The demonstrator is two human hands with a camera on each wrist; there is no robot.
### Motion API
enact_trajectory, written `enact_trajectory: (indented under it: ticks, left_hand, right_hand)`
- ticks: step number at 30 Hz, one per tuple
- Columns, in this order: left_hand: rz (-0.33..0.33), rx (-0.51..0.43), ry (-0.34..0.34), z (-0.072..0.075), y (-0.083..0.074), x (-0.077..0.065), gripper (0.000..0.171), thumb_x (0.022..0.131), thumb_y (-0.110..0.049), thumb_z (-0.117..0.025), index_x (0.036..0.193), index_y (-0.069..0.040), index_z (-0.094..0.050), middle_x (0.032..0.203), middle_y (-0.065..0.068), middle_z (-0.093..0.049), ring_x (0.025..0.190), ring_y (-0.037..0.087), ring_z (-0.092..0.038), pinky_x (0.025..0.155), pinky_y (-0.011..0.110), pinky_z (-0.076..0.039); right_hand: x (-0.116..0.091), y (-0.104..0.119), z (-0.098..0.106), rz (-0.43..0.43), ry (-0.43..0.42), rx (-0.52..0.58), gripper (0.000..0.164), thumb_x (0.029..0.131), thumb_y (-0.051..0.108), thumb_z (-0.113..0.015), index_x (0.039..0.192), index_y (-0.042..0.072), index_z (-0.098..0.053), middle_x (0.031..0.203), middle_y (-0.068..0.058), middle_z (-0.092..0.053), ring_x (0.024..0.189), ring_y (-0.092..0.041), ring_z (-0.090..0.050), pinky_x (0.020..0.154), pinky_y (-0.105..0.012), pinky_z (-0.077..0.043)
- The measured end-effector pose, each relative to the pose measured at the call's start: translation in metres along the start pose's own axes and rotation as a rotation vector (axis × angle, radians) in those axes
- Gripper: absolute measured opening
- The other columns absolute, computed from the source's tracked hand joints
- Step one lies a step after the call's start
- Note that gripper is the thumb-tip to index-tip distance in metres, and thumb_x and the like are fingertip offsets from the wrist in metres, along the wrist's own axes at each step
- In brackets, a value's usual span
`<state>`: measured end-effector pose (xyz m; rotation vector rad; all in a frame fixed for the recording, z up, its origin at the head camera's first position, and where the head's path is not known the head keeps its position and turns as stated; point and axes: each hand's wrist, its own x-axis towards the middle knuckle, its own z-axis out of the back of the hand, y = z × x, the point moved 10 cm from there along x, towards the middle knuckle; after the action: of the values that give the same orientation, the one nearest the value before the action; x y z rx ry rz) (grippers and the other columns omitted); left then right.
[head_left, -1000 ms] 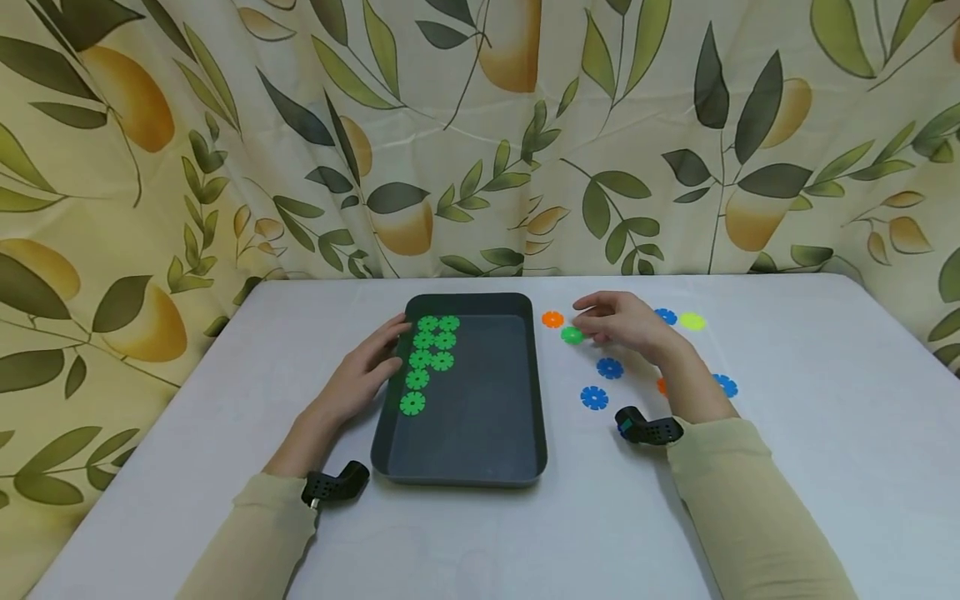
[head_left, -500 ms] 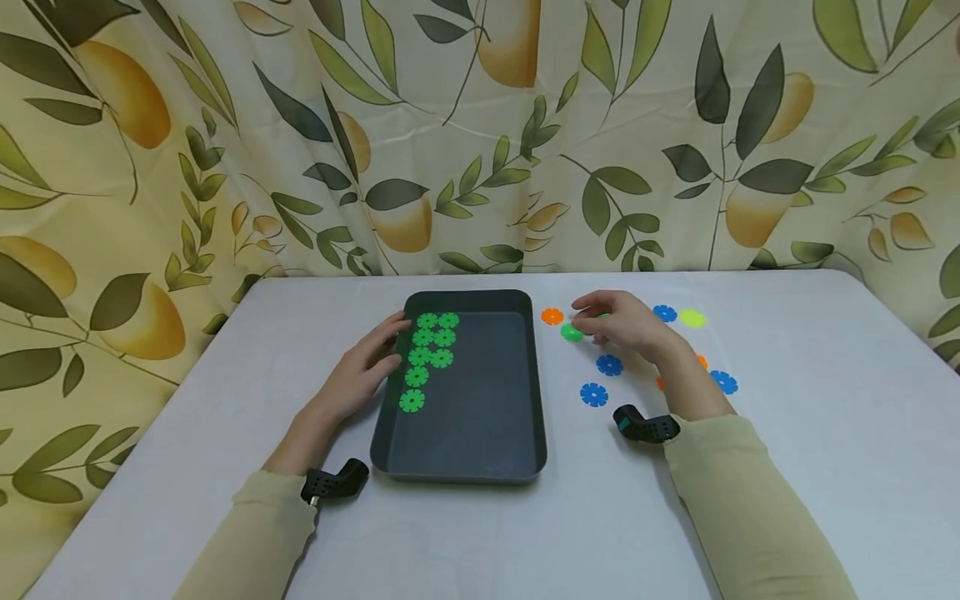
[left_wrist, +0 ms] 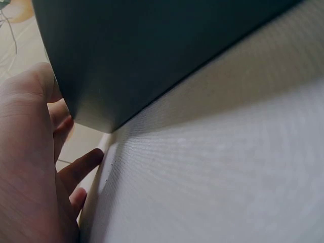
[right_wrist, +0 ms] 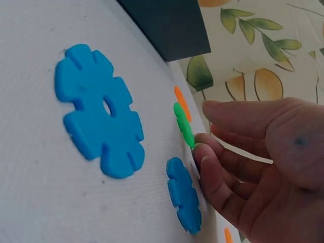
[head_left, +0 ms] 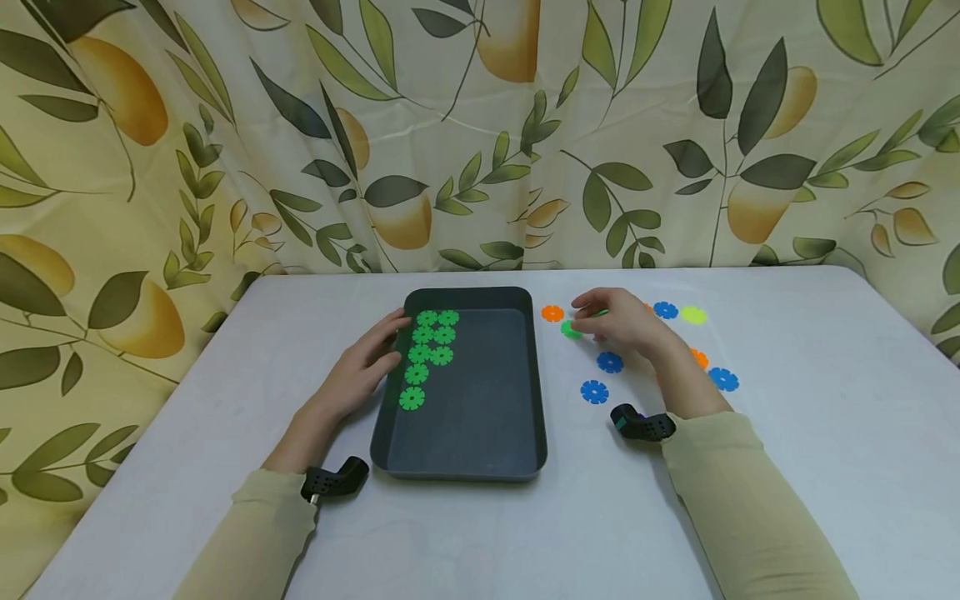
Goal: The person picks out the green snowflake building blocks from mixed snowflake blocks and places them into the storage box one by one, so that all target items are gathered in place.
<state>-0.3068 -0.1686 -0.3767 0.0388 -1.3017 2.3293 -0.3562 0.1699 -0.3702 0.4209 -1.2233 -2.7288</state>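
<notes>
A dark grey tray [head_left: 480, 433] stands mid-table with several green notched flower discs [head_left: 412, 398] along its left side. My left hand [head_left: 354, 373] rests at the tray's left edge, thumb and fingertips touching the rim; in the left wrist view the other fingers spread loosely beside the tray wall [left_wrist: 126, 55]. Right of the tray, my right hand [head_left: 628, 323] hovers low over the table, fingers loosely bent. A loose green disc [right_wrist: 183, 124] lies right at its fingertips in the right wrist view, the thumb [right_wrist: 238, 114] standing apart from it. A sliver of green shows behind the fingers.
Two blue discs [head_left: 595, 392] lie nearer than the right hand. An orange disc [head_left: 552, 313] lies by the tray's far right corner. Another blue disc [head_left: 665, 310], a yellow-green disc [head_left: 693, 315] and more orange and blue pieces lie around the right forearm. A patterned curtain [head_left: 480, 150] hangs behind.
Both hands keep almost the same place. The right wrist and forearm have shifted slightly left, uncovering more of an orange disc; the whole scene sits slightly higher in view.
</notes>
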Motion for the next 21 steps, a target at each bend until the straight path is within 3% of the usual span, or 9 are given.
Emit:
enact_trajectory:
  ticks: [9, 21]
  left_hand:
    - [0.008, -0.005, -0.002, 0.0004, 0.0015, -0.0004, 0.049, 0.103, -0.008, -0.049, 0.152, -0.007, -0.045, 0.165, -0.001, -0.026, 0.147, 0.023, -0.031, 0.119, 0.042, -0.027]
    - [0.016, 0.009, -0.002, 0.0001, 0.0006, 0.0000, 0.050, 0.102, -0.008, -0.049, 0.152, -0.007, -0.044, 0.165, -0.001, -0.026, 0.148, 0.024, -0.031, 0.118, 0.044, -0.027]
  right_hand:
    - [-0.0002, 0.0081, -0.0032, 0.017, -0.058, -0.127, 0.042, 0.093, 0.009, -0.068, 0.133, -0.002, -0.058, 0.121, -0.020, -0.059, 0.107, -0.035, -0.051, 0.099, -0.049, -0.044]
    - [0.0032, 0.0088, -0.0067, 0.029, -0.063, -0.171, 0.039, 0.093, 0.005, -0.069, 0.130, -0.002, -0.061, 0.120, -0.021, -0.060, 0.107, -0.036, -0.052, 0.101, -0.050, -0.044]
